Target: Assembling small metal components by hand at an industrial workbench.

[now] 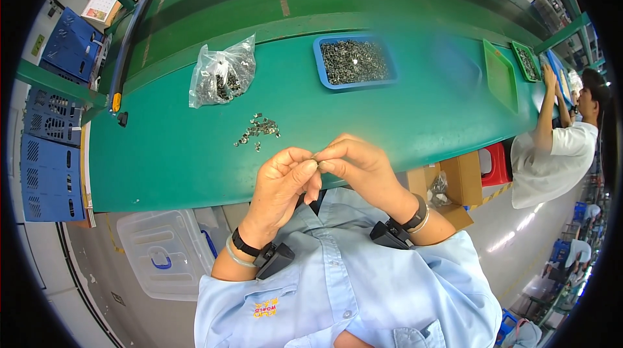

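Note:
My left hand [285,182] and my right hand [357,165] meet fingertip to fingertip over the near edge of the green table [182,166]. Both are closed in a pinch on something tiny that the fingers almost wholly hide. Just beyond my left hand lies a loose pile of small shiny metal parts [261,129]. Farther back, a blue tray [320,62] is filled with many similar small dark metal parts [355,61]. To its left, a clear plastic bag [224,72] holds more of them.
A green tray [500,75] and a smaller green tray of parts [525,62] stand at the right, near a co-worker [558,140]. Blue crates [52,176] are stacked at the left. Below the table are a clear lidded box [162,254] and a cardboard carton [462,182].

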{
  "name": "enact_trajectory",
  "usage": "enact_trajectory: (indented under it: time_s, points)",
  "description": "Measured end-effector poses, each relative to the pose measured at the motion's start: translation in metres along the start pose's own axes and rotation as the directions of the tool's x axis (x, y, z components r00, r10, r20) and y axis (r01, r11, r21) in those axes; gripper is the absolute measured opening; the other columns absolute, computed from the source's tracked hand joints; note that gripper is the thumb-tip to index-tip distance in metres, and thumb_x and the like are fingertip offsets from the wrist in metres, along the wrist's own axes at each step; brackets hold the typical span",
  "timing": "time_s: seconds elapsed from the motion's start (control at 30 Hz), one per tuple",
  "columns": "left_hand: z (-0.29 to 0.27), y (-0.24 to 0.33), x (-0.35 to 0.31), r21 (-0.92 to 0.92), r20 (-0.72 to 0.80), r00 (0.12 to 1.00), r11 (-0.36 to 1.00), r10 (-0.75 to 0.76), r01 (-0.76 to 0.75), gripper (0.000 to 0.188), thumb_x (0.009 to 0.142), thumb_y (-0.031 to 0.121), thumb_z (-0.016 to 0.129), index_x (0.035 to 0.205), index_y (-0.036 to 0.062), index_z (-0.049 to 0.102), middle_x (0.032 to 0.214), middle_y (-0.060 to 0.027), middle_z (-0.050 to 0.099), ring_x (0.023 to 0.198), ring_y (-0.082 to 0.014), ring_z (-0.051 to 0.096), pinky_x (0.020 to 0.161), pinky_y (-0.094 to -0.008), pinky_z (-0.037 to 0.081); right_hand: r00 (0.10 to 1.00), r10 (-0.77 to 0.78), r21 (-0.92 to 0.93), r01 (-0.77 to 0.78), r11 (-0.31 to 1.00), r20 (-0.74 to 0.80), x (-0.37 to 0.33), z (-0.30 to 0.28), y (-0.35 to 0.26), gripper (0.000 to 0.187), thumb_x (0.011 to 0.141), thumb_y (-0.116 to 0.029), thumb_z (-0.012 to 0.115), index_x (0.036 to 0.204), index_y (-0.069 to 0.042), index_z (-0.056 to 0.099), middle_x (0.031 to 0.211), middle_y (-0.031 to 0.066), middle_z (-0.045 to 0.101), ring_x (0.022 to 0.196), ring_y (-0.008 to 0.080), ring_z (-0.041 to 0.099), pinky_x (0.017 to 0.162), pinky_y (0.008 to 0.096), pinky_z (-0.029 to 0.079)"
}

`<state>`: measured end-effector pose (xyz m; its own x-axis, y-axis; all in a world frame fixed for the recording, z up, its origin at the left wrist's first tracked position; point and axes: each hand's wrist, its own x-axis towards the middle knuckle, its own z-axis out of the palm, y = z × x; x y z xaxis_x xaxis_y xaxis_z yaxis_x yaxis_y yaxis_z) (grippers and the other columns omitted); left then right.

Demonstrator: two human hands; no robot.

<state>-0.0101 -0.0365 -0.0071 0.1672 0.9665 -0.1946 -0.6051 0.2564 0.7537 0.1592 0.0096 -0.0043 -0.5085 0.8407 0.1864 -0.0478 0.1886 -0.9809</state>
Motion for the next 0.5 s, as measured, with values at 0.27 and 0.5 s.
enact_trajectory:
  time_s: [0.27, 0.5]
  points:
    - [0.0016, -0.0004, -0.0006, 0.0, -0.012, 1.0, 1.0, 0.009, -0.009, 0.014, 0.092, 0.013, 0.057, 0.1, 0.0022, 0.056, 0.068, -0.0077, 0.059, 0.052, -0.0137, 0.055, 0.044, -0.0243, 0.043, 1.0, 0.012, 0.03, -0.012, 0.999, -0.007, -0.0001, 0.0007, -0.001, 0.011, 0.086, -0.006, 0.063, 0.097, -0.005, 0.065, 0.09, 0.0031, 0.061, 0.085, 0.0129, 0.058, 0.074, 0.0255, 0.047]
    - [0.0047, -0.0001, -0.0002, 0.016, -0.024, 1.0, 1.0, 0.008, -0.008, 0.014, 0.092, 0.013, 0.057, 0.1, 0.0017, 0.056, 0.068, -0.0074, 0.059, 0.052, -0.0132, 0.055, 0.044, -0.0239, 0.043, 1.0, 0.013, 0.026, -0.013, 1.0, -0.01, -0.0013, -0.0004, -0.0004, 0.012, 0.086, -0.005, 0.063, 0.097, -0.005, 0.065, 0.09, 0.0033, 0.061, 0.085, 0.0128, 0.058, 0.074, 0.0254, 0.047]
